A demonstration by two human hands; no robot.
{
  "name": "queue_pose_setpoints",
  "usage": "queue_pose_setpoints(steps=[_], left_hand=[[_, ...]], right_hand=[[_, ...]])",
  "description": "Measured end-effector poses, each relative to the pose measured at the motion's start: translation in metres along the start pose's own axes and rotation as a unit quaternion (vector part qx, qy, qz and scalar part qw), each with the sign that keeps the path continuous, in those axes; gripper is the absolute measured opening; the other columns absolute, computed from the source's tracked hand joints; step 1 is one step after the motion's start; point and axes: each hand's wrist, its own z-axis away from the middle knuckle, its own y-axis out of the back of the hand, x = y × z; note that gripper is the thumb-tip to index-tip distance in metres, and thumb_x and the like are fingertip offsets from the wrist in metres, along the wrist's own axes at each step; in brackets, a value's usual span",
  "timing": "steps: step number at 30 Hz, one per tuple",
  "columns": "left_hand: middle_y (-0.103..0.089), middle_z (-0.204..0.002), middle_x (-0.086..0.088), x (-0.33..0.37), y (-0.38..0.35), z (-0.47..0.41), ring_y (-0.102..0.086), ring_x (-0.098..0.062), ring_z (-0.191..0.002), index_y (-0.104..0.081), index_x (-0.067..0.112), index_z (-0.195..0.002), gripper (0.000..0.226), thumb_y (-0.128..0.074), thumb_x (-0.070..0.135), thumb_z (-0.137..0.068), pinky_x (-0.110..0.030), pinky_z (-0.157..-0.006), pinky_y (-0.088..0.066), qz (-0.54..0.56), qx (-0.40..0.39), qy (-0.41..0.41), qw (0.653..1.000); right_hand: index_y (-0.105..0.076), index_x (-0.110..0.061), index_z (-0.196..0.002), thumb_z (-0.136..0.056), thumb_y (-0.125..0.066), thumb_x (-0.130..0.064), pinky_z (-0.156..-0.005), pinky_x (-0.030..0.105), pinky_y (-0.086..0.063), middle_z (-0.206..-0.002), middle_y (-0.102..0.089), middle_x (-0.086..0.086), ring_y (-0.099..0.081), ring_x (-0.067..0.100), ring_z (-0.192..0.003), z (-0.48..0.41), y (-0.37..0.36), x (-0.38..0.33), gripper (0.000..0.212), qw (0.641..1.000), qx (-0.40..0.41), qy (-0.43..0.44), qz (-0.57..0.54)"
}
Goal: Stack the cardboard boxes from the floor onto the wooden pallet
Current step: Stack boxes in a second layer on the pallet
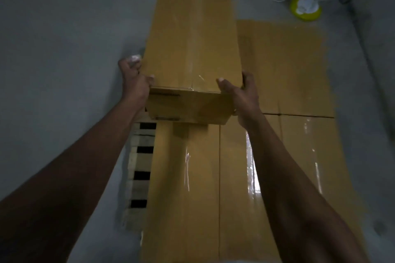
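Hands (133, 83) (239, 96) gripping box (192, 34), stacked boxes (288, 74) beneath, fan (305, 7) beyond

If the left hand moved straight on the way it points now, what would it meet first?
Probably nothing: the left hand grips the held box at its left side, and ahead of it shows only grey floor, lower down; depth is unclear.

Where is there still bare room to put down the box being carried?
Bare: the flat tops of the stacked boxes right of the held box, and a thin pallet strip on their left. Crowded near the green-based stand.
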Motion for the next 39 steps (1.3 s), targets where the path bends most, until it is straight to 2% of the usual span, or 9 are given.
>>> queue_pose_setpoints(steps=[4, 6, 9, 11, 17, 21, 25, 32, 39], left_hand=[[-0.060, -0.134, -0.004, -0.068, 0.000, -0.017, -0.058, -0.010, -0.089, -0.045, 0.025, -0.119, 0.028, -0.042, 0.003, -0.102, -0.015, -0.055, -0.049, 0.062, 0.014, 0.104, 0.993], [-0.059, -0.134, -0.002, -0.092, 0.005, -0.009, -0.061, -0.012, -0.099, -0.046, 0.026, -0.125, 0.032, -0.051, 0.006, -0.101, -0.017, -0.060, -0.051, 0.065, 0.011, 0.126, 0.990], [-0.057, -0.126, -0.004, -0.102, 0.016, 0.006, -0.065, -0.018, -0.111, -0.048, 0.032, -0.124, 0.058, -0.079, 0.004, -0.083, -0.038, -0.082, -0.061, 0.068, 0.069, 0.123, 0.988], [-0.061, -0.119, -0.009, -0.100, 0.020, 0.010, -0.070, -0.023, -0.105, -0.053, 0.031, -0.120, 0.064, -0.085, 0.000, -0.075, -0.045, -0.080, -0.063, 0.101, 0.095, 0.130, 0.982], [-0.070, -0.109, -0.012, -0.086, 0.004, -0.019, -0.072, -0.022, -0.102, -0.058, 0.024, -0.109, 0.064, -0.082, -0.017, -0.066, -0.042, -0.083, -0.063, 0.164, 0.099, 0.122, 0.974], [-0.064, -0.104, -0.004, -0.079, -0.013, -0.047, -0.068, -0.020, -0.100, -0.058, 0.019, -0.111, 0.058, -0.077, -0.018, -0.070, -0.038, -0.086, -0.061, 0.148, 0.097, 0.111, 0.978], [-0.067, -0.109, -0.011, -0.082, -0.011, -0.065, -0.071, -0.023, -0.101, -0.057, 0.020, -0.118, 0.060, -0.074, -0.017, -0.073, -0.035, -0.082, -0.062, 0.143, 0.080, 0.096, 0.982], [-0.070, -0.115, -0.017, -0.089, 0.000, -0.065, -0.071, -0.020, -0.108, -0.052, 0.022, -0.119, 0.062, -0.075, -0.015, -0.074, -0.037, -0.090, -0.060, 0.139, 0.042, 0.083, 0.986], [-0.071, -0.115, -0.006, -0.093, 0.003, -0.057, -0.068, -0.013, -0.112, -0.048, 0.027, -0.128, 0.068, -0.066, -0.017, -0.079, -0.038, -0.101, -0.054, 0.097, 0.015, 0.087, 0.991]], right_hand=[[-0.038, -0.036, -0.147, -0.082, -0.079, -0.039, -0.100, 0.054, -0.052, -0.144, -0.051, -0.007, -0.052, 0.022, -0.129, -0.025, -0.015, 0.078, 0.077, 1.000, -0.021, -0.016, -0.007], [-0.030, -0.032, -0.155, -0.081, -0.079, -0.041, -0.107, 0.050, -0.047, -0.156, -0.038, -0.001, -0.042, 0.023, -0.140, -0.018, -0.020, 0.103, 0.089, 1.000, 0.004, -0.010, 0.004], [-0.029, -0.026, -0.155, -0.073, -0.079, -0.059, -0.103, 0.035, -0.047, -0.151, -0.041, 0.004, -0.050, 0.020, -0.128, -0.002, -0.026, 0.112, 0.101, 0.992, 0.108, -0.054, 0.031], [-0.042, -0.027, -0.147, -0.066, -0.074, -0.069, -0.098, 0.034, -0.052, -0.136, -0.054, 0.003, -0.059, 0.017, -0.116, 0.002, -0.030, 0.108, 0.097, 0.989, 0.123, -0.067, 0.049], [-0.058, -0.021, -0.129, -0.076, -0.080, -0.035, -0.086, 0.037, -0.060, -0.113, -0.068, -0.001, -0.067, 0.017, -0.102, -0.038, -0.031, 0.072, 0.059, 0.995, 0.087, -0.026, 0.050], [-0.058, -0.030, -0.107, -0.080, -0.078, -0.024, -0.087, 0.037, -0.060, -0.105, -0.068, -0.003, -0.066, 0.017, -0.101, -0.066, -0.031, 0.060, 0.033, 0.996, 0.064, -0.012, 0.053], [-0.065, -0.022, -0.120, -0.078, -0.074, -0.025, -0.072, 0.026, -0.057, -0.109, -0.071, 0.000, -0.067, 0.013, -0.095, -0.077, -0.031, 0.058, 0.043, 0.997, 0.041, -0.006, 0.058], [-0.065, -0.025, -0.125, -0.083, -0.071, -0.018, -0.070, 0.021, -0.053, -0.108, -0.071, -0.002, -0.063, 0.008, -0.085, -0.070, -0.026, 0.064, 0.043, 0.999, 0.019, -0.017, 0.031], [-0.067, -0.031, -0.111, -0.075, -0.069, -0.024, -0.081, 0.031, -0.057, -0.106, -0.072, -0.002, -0.066, 0.012, -0.092, -0.060, -0.025, 0.064, 0.037, 0.999, 0.033, -0.018, 0.032]])
